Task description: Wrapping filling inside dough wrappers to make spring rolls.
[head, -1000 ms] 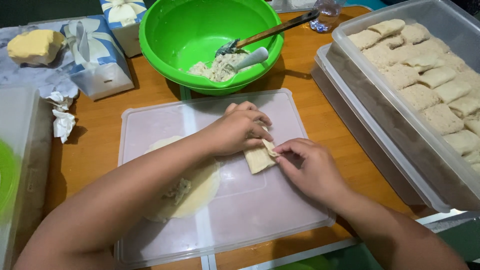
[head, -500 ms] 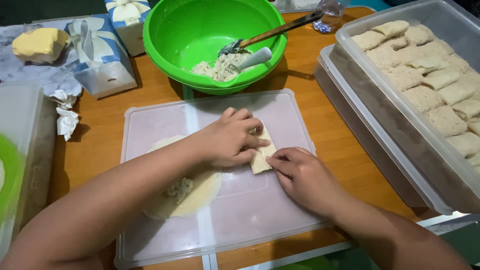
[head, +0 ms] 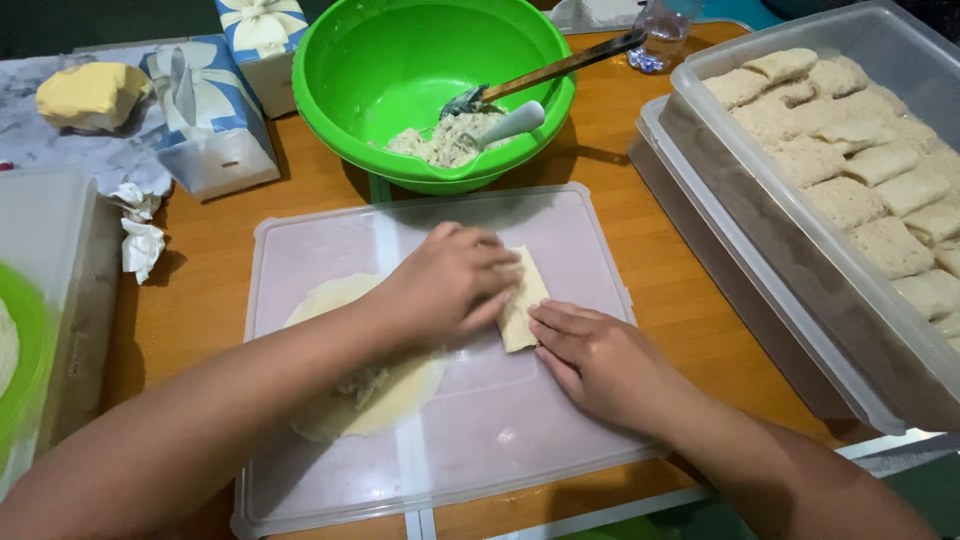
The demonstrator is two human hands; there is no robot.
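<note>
The left hand is pressing flat, fingers together, on a folded dough roll lying on the plastic lid on the bench. The right hand, fingers extended, is touching the roll's near edge. A round wrapper with filling is lying just beside it.

One green bowl, two gift boxes, two hands.

We see our bare left hand and bare right hand. Both forearms are unsleeved. We wear no rings.
</note>
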